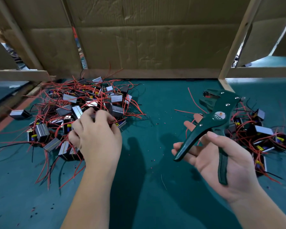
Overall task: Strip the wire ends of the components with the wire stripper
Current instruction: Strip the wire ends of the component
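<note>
Green counter [155, 146]. Big components pile [82, 104], red wires tangled, at left; smaller pile [261, 129] far right. Left hand [97, 138] curled into the big one, apparently gripping a component [93, 115], though it's blurred. Right hand [221, 159] palm-up, thumb clamping the wire stripper [216, 116], handles spread, beside the smaller pile.

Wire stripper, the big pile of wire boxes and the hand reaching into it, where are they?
wire stripper [219, 115]: head view, on its round label by the pivot.
left pile of components [117, 98]: head view, on a silvery block.
left hand [97, 138]: head view, on the back of the hand.
</note>
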Available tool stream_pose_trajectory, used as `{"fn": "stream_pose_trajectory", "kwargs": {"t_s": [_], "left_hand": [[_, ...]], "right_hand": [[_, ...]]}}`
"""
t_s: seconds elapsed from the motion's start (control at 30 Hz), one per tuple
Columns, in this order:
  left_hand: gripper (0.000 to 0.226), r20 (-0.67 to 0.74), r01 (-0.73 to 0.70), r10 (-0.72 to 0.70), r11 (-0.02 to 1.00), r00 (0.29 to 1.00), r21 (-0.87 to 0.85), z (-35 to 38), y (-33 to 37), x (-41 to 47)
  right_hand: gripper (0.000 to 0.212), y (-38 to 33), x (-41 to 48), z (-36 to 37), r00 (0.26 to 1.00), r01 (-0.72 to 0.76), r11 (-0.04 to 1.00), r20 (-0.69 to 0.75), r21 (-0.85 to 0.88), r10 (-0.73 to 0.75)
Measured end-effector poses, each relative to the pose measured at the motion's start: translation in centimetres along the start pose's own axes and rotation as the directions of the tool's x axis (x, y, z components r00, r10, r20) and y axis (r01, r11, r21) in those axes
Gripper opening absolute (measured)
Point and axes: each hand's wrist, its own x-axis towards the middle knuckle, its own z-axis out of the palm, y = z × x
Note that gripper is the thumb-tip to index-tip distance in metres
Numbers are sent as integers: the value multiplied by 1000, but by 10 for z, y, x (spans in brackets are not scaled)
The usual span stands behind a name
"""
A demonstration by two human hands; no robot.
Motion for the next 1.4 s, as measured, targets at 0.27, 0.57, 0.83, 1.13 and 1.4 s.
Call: {"fn": "stream_pose_trajectory", "kwargs": {"t_s": [0.27,0.57,0.83,1.13,1.4], "left_hand": [[52,99,110,-120,989,988,100,6,-8,9],[50,-183,-350,299,806,937,-477,-4,19,-9],[43,438,-81,491,729,753,-679,7,41,-46],[17,469,339,318,386,824,-858,-4,34,-18],[13,433,397,180,204,883,-895,2,43,-28]], "right_hand": [[62,0,-1,2,999,-23,1000,-24,21,23],[69,-3,-3,3,996,-56,998,65,26,54],[74,0,-3,5,952,-214,970,196,-119,234],[78,5,-5,10,936,-256,956,213,-141,282],[75,15,-7,12,911,-301,945,254,-128,325]]}}
